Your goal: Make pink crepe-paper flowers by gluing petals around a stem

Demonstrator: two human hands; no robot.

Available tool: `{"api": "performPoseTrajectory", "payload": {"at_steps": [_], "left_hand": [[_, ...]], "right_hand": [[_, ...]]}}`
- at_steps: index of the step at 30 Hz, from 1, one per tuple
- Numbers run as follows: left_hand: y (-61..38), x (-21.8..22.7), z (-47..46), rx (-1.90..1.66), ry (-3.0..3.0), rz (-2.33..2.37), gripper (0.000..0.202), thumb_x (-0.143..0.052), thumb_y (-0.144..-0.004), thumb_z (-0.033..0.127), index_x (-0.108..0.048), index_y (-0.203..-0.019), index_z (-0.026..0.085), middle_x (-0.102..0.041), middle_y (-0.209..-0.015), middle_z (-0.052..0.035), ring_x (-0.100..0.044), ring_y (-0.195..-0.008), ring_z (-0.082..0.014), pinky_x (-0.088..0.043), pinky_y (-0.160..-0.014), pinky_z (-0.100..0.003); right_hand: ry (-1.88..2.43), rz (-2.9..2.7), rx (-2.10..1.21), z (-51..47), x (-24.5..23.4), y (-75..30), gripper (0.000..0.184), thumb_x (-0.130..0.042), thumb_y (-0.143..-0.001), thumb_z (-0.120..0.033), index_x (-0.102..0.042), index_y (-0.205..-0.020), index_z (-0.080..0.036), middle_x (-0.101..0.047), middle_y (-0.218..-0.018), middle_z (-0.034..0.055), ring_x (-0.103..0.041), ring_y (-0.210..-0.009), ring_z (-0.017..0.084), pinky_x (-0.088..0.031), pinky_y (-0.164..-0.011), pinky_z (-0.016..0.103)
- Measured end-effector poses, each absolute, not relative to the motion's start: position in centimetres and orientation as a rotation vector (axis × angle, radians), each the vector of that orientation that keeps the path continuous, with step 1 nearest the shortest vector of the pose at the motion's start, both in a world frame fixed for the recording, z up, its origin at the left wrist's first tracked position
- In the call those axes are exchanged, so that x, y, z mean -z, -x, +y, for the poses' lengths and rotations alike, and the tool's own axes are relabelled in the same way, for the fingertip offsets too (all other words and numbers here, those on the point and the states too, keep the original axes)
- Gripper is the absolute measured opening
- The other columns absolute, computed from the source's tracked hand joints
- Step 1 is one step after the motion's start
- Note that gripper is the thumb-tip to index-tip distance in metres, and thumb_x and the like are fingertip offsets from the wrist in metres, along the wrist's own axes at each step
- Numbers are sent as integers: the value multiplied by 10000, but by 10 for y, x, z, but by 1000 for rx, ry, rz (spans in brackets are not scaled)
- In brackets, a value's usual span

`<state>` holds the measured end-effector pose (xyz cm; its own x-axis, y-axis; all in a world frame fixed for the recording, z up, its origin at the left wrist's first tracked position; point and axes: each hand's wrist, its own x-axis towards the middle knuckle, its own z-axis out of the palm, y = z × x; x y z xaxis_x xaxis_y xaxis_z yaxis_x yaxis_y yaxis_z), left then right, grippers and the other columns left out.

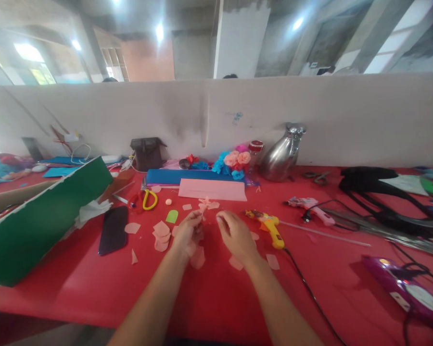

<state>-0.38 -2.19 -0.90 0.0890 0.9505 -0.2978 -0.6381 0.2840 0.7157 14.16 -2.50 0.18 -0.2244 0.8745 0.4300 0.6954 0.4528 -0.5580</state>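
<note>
My left hand (187, 234) pinches the base of a small pink paper flower (204, 203) above the red table. Just to its right is my right hand (236, 235), fingers curled with thumb and fingertip together; what they hold, if anything, is too small to make out. Cut pink paper petals (161, 229) lie in a loose pile left of my left hand, and more are scattered under and around both hands. A lime green petal-shaped piece (172, 216) rests near the pile. Beside my right hand lies a yellow glue gun (273, 229) with a glue stick in its back.
Left are a dark phone (113, 230), yellow-handled scissors (150, 200) and a green board (46, 221). Behind lie pink paper strips (212, 190), finished paper flowers (233, 163) and a steel jug (283, 154). A pink glue gun (313, 209), black bag (375, 192) and purple power strip (400, 283) are right.
</note>
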Motion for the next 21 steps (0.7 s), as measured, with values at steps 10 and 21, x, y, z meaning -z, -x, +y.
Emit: {"api": "performPoseTrajectory", "payload": {"at_steps": [10,21], "left_hand": [[2,9,-23,-1225,-487,825,270,-648,-601,154,-525,-840,175,-511,-663,49,-320,-422,-23,-249,-412,-163],[-3,5,-25,-1278,-494,930,228,-637,-607,220,-524,-802,191,-489,-594,62,-302,-404,-30,-218,-394,-164]], "right_hand": [[1301,-1998,-210,-21,2,-143,227,-397,-893,-188,-601,-990,-209,-639,-916,73,-594,-843,210,-443,-748,313],[1367,-1972,-179,-22,3,-141,243,-412,-873,-182,-612,-1009,-200,-655,-923,79,-608,-838,211,-454,-742,309]]}}
